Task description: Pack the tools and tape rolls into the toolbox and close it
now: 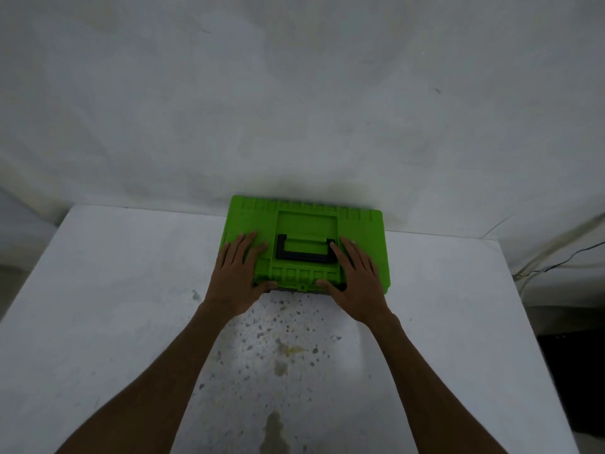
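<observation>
Green plastic is forming the toolbox (307,224), which is sitting with its lid down at the far edge of the white table (114,306), its back side against the pale wall (294,93). The left hand (237,276) is lying flat on the lid to the left of the black handle (306,252), with the fingers straight and slightly spread across the green surface and the thumb reaching along the near front edge. The right hand (357,278) is lying flat in mirror fashion to the right of the handle, with the fingers extended and slightly apart, the index finger resting just beside the handle end, and the thumb pointing inward along the front edge. Neither hand is curling around anything. Both forearms are extending straight forward from the bottom of the view, converging toward the box, with the wrists held low over the table. The handle is lying folded flat in its recess. The palms are hiding the front corners of the lid, so the latch condition is not determinable. A speckled, stained patch (281,348) is showing on the table between the forearms.
</observation>
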